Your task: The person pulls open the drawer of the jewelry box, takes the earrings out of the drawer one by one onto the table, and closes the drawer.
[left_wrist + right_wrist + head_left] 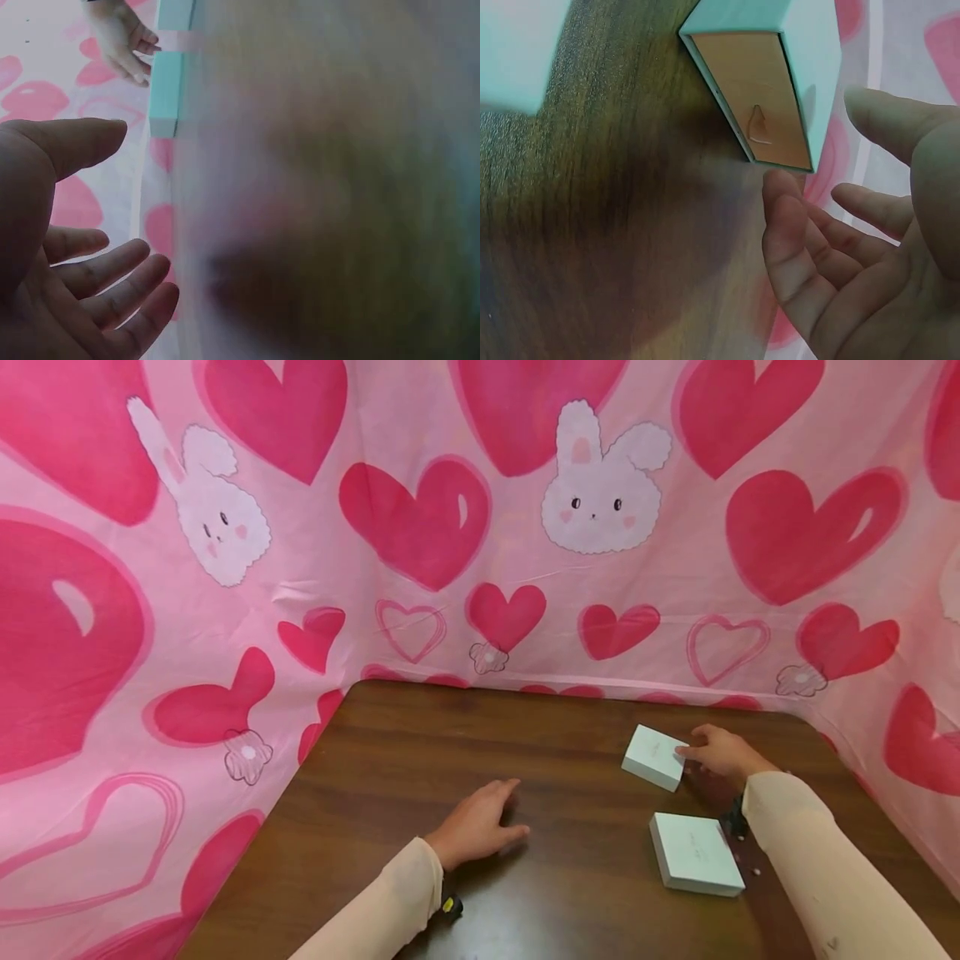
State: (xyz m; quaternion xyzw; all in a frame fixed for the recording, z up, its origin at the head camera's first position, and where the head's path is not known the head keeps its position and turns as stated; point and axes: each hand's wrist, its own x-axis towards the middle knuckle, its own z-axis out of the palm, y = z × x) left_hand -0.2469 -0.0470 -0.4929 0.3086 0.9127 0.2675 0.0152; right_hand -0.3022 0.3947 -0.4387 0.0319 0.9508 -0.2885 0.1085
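Reaching past a nearer pale box (697, 853) with the right hand (723, 753), right up to the far pale box (654, 757) on the desk (465, 727)! Spreading loose fingers beside its orange end (742, 71), hard to tell if touching. Holding the left hand (480, 827) well left of both, fingers relaxed and parted.

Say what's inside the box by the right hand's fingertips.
No contents visible. The pale mint drawer box shows only its tan end panel with a small pull loop; it looks closed, so casing and panel hide the interior.
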